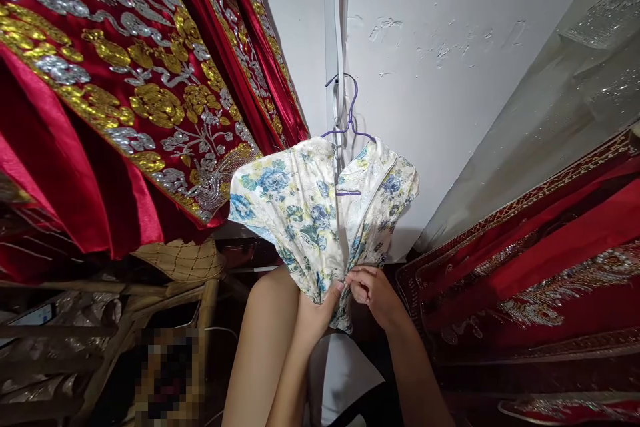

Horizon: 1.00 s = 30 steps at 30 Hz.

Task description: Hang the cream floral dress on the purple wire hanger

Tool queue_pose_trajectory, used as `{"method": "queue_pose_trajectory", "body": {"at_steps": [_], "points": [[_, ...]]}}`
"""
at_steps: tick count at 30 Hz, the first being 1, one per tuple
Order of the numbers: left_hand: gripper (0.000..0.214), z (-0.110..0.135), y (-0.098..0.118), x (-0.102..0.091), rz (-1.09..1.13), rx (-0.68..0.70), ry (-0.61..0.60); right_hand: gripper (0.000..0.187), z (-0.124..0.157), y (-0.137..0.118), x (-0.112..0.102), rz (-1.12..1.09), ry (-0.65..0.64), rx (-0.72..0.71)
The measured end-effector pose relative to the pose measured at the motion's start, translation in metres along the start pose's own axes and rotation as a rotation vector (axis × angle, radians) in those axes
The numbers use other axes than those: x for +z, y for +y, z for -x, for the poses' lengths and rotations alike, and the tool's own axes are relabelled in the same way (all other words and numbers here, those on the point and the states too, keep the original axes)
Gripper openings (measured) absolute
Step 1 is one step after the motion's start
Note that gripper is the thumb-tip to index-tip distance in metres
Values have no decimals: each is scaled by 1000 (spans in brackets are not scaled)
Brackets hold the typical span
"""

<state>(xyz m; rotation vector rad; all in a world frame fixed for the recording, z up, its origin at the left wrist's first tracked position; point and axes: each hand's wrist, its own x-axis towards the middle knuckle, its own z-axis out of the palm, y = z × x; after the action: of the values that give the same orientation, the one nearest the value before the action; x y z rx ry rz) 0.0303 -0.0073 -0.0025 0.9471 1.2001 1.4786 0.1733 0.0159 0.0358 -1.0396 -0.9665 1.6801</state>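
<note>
A white blouse with blue and yellow flowers (307, 213) hangs on a purple wire hanger (352, 103) in front of me. Its front is parted at the neck, and the two edges come together lower down. There my left hand (325, 303) grips the cloth from below, thumb on top. Beside it my right hand (367, 287) pinches the front edge of the blouse, fingers curled in. The fingertips of both hands almost meet. Whatever small fastening may lie between them is too small to make out.
Red garments with gold and silver sequins (160, 103) hang at the left, close to the blouse. More red beaded cloth (550, 287) hangs at the right, below sheer glittery fabric (545, 113). A bamboo chair (210, 307) stands at lower left. Behind is a white wall (425, 47).
</note>
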Motion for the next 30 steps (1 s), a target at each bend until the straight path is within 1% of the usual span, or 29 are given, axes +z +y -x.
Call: {"method": "queue_pose_trajectory", "body": {"at_steps": [3,6,9,11,14,18,21,23,25,28,29,30], "points": [[49,-6,-6,-1,-19,14,20,31,-10,-22,0,-36,21,-130],[52,-13,-10,-3,-16,-10,38,36,-28,-61,3,-39,53,-255],[55,-18,-13,-4,-40,-20,39,34,-52,-108,12,-33,38,-344],[56,-20,-15,-4,-50,-16,17,34,-68,-136,20,-37,11,-414],[57,-21,-15,-2,-52,-13,-28,26,-84,-164,31,-95,-2,-473],[61,-24,-15,0,-94,-19,-76,17,-90,-175,40,-135,41,-492],[64,-26,-16,1,-153,-15,-117,17,-88,-181,44,-113,49,-585],[65,-28,-15,0,-180,8,-118,17,-85,-186,47,-99,49,-641],[65,-32,-14,-5,-176,17,-110,16,-82,-188,49,-81,57,-662],[62,-44,-5,-17,-191,-22,-152,13,-76,-185,49,-60,66,-657],[62,-50,0,-22,-208,-9,-150,13,-73,-183,48,-50,70,-655],[64,-56,8,-27,-222,40,-104,12,-71,-180,46,-37,81,-655]]}}
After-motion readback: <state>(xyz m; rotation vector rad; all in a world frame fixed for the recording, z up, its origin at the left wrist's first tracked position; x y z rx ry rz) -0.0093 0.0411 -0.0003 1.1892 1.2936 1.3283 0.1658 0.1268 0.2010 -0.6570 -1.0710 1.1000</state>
